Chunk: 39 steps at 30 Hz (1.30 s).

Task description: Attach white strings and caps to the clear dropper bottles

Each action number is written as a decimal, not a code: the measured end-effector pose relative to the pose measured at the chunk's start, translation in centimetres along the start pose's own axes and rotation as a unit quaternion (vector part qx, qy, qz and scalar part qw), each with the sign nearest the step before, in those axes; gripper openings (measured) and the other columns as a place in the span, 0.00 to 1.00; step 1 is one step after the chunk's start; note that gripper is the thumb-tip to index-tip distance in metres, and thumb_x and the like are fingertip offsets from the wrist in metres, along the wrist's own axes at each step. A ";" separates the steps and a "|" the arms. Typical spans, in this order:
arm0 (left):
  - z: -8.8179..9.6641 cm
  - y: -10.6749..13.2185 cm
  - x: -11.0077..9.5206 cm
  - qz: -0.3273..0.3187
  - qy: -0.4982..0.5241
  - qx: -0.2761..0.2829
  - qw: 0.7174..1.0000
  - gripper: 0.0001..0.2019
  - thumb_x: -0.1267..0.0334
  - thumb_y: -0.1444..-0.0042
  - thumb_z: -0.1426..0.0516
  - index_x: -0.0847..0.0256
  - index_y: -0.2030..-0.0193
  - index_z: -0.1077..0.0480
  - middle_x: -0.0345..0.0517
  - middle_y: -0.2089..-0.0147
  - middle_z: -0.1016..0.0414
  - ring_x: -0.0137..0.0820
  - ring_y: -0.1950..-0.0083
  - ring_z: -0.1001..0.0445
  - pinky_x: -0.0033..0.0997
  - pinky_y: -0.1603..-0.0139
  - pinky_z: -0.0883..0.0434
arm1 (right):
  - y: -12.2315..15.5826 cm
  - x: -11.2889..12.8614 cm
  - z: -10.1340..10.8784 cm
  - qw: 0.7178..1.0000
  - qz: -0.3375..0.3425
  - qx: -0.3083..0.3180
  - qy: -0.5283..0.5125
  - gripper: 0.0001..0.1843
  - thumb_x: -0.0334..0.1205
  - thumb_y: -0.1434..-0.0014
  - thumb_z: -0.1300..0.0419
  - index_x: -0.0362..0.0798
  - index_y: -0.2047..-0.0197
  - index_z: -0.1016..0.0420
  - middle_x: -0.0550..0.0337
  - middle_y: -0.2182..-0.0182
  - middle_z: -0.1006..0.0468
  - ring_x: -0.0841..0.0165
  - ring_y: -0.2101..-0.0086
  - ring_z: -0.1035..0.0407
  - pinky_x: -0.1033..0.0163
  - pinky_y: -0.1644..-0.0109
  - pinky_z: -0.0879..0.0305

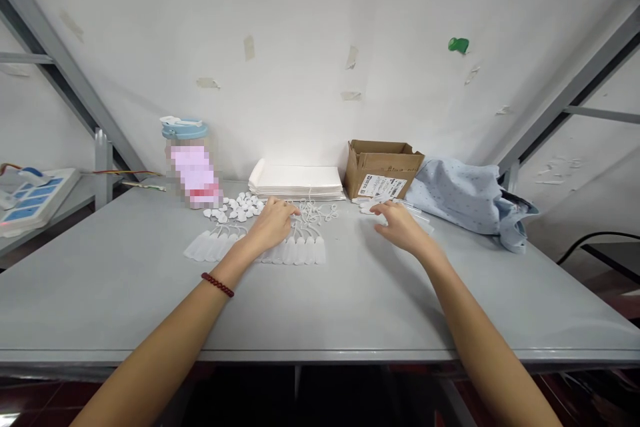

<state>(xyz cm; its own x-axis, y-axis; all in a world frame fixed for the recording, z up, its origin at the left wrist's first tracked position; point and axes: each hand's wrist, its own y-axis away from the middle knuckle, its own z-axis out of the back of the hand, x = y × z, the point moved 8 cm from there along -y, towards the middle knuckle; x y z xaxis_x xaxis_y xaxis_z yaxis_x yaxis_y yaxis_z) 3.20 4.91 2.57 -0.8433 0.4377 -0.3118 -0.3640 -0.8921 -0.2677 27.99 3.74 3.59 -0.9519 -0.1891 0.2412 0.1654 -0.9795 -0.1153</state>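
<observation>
My left hand (273, 223) has its fingers bent together at the left edge of a loose pile of white cords (316, 213); whatever they pinch is hidden. Under that hand and forearm runs a row of flat, whitish translucent tags (205, 247) with cord loops at their tops. Small white heart-like pieces (243, 205) are heaped just left of the hand. My right hand (400, 225) hovers with thumb and fingers apart, nothing visible between them. Close by its fingertips and partly behind it lie clear plastic pieces (423, 219), perhaps bags.
Behind the cords lies a stack of white paper or envelopes (300, 180). An open cardboard box (383, 167) stands beside a bunched light-blue cloth (460, 197). A blue-lidded container (185, 130) is at the back left. A white-and-blue device (43, 200) sits far left.
</observation>
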 end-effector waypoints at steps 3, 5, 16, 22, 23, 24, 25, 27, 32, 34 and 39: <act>-0.8 0.0 0.0 -0.002 -0.008 0.023 1.000 0.21 0.74 0.48 0.54 0.59 0.55 0.24 0.51 0.61 0.24 0.43 0.52 0.34 0.42 0.51 0.33 | 0.1 -1.2 0.1 0.999 -0.024 0.024 0.025 0.21 0.28 0.47 0.44 0.40 0.49 0.28 0.44 0.55 0.26 0.55 0.52 0.35 0.56 0.51 0.39; -1.0 -0.1 0.1 -0.002 0.002 0.024 1.000 0.20 0.73 0.49 0.54 0.59 0.58 0.23 0.51 0.62 0.24 0.43 0.53 0.34 0.41 0.52 0.33 | 0.1 -1.3 0.1 0.999 -0.024 0.031 0.025 0.21 0.28 0.47 0.44 0.41 0.49 0.28 0.45 0.55 0.26 0.56 0.53 0.35 0.57 0.52 0.39; -0.3 -0.8 1.3 0.012 0.012 -0.021 1.000 0.22 0.75 0.46 0.56 0.64 0.50 0.27 0.52 0.55 0.26 0.43 0.48 0.36 0.41 0.46 0.36 | 0.4 -1.4 1.1 0.997 -0.066 0.042 0.027 0.20 0.29 0.44 0.45 0.41 0.48 0.29 0.47 0.51 0.26 0.58 0.50 0.35 0.61 0.51 0.40; -1.4 -1.2 0.5 0.017 -0.015 0.023 0.999 0.23 0.77 0.49 0.54 0.65 0.50 0.27 0.55 0.55 0.27 0.45 0.49 0.36 0.41 0.50 0.35 | 0.3 -2.1 1.0 0.996 -0.066 0.038 0.036 0.20 0.29 0.45 0.46 0.41 0.48 0.29 0.46 0.53 0.25 0.56 0.51 0.34 0.59 0.53 0.39; -1.4 -1.3 0.4 0.014 -0.015 0.021 1.000 0.23 0.77 0.49 0.54 0.66 0.50 0.27 0.56 0.55 0.27 0.46 0.50 0.36 0.41 0.50 0.35 | 0.3 -2.3 0.9 0.996 -0.065 0.037 0.039 0.20 0.29 0.45 0.45 0.41 0.48 0.28 0.46 0.53 0.25 0.55 0.52 0.34 0.59 0.53 0.39; -1.4 -1.4 0.4 0.013 -0.015 0.019 1.000 0.22 0.77 0.49 0.54 0.67 0.51 0.26 0.56 0.55 0.27 0.46 0.50 0.36 0.41 0.50 0.35 | 0.3 -2.5 0.8 0.996 -0.064 0.035 0.042 0.20 0.30 0.45 0.45 0.41 0.48 0.28 0.46 0.53 0.25 0.55 0.52 0.34 0.58 0.54 0.39; -1.3 -1.4 0.5 0.012 -0.015 0.016 1.000 0.22 0.77 0.49 0.53 0.67 0.51 0.26 0.56 0.55 0.27 0.46 0.49 0.36 0.42 0.50 0.35 | 0.2 -2.7 0.8 0.996 -0.064 0.034 0.043 0.20 0.31 0.45 0.45 0.42 0.48 0.28 0.46 0.53 0.25 0.55 0.52 0.34 0.58 0.54 0.39; -1.1 -1.6 0.8 0.011 -0.013 0.005 1.000 0.21 0.76 0.49 0.54 0.68 0.51 0.26 0.57 0.54 0.28 0.46 0.49 0.37 0.42 0.48 0.36 | 0.2 -3.1 0.7 0.997 -0.065 0.033 0.040 0.20 0.31 0.44 0.45 0.42 0.48 0.29 0.47 0.53 0.26 0.55 0.51 0.34 0.58 0.53 0.39; -0.7 -1.9 1.0 -0.003 0.007 -0.024 1.000 0.22 0.73 0.45 0.55 0.63 0.48 0.28 0.53 0.52 0.29 0.43 0.48 0.38 0.44 0.45 0.38 | 0.2 -2.8 1.2 0.998 -0.060 0.008 0.033 0.18 0.32 0.44 0.45 0.42 0.49 0.28 0.46 0.53 0.26 0.56 0.51 0.34 0.58 0.52 0.39; -0.8 -1.8 0.4 -0.020 0.028 -0.027 0.999 0.21 0.71 0.43 0.56 0.61 0.49 0.28 0.51 0.52 0.29 0.42 0.48 0.39 0.45 0.45 0.39 | 0.2 -2.5 1.5 0.998 -0.054 -0.002 0.032 0.18 0.31 0.43 0.45 0.42 0.49 0.28 0.46 0.53 0.26 0.56 0.51 0.34 0.59 0.51 0.39; -1.7 -1.3 -1.5 -0.037 0.024 0.038 0.998 0.24 0.52 0.35 0.61 0.58 0.59 0.25 0.50 0.52 0.28 0.46 0.47 0.41 0.53 0.46 0.41 | 0.4 -2.5 1.5 0.997 -0.064 0.010 0.035 0.19 0.32 0.43 0.45 0.42 0.48 0.29 0.45 0.52 0.27 0.55 0.50 0.35 0.58 0.51 0.39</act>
<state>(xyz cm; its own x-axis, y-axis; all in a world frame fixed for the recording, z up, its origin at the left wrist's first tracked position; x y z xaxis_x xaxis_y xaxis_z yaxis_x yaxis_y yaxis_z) 5.65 5.61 1.90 -0.7938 0.5055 -0.3382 -0.4549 -0.8625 -0.2217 30.87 3.71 4.41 -0.9812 -0.0587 0.1838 0.0468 -0.9966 -0.0685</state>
